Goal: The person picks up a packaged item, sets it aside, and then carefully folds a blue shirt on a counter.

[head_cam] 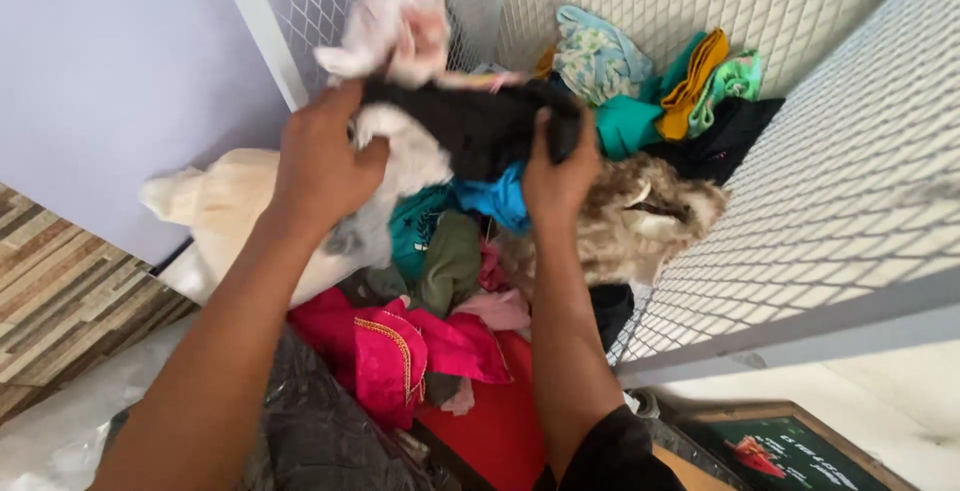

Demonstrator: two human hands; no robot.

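Both hands (325, 166) clenched on black-and-white garment (480, 126)

Garment (480, 126) above clothes pile (440, 271) inside mesh cage (830, 181).

White mesh bin (850, 181), heaped mixed clothes (450, 261), fur garment (630, 221)

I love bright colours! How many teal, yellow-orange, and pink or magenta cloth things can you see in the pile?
Teal or turquoise: 2, one folded piece at the back and one garment in the middle.
Yellow-orange: 1, a folded cloth.
Pink or magenta: 2, a gold-trimmed magenta garment and a pale pink piece.
Total: 5
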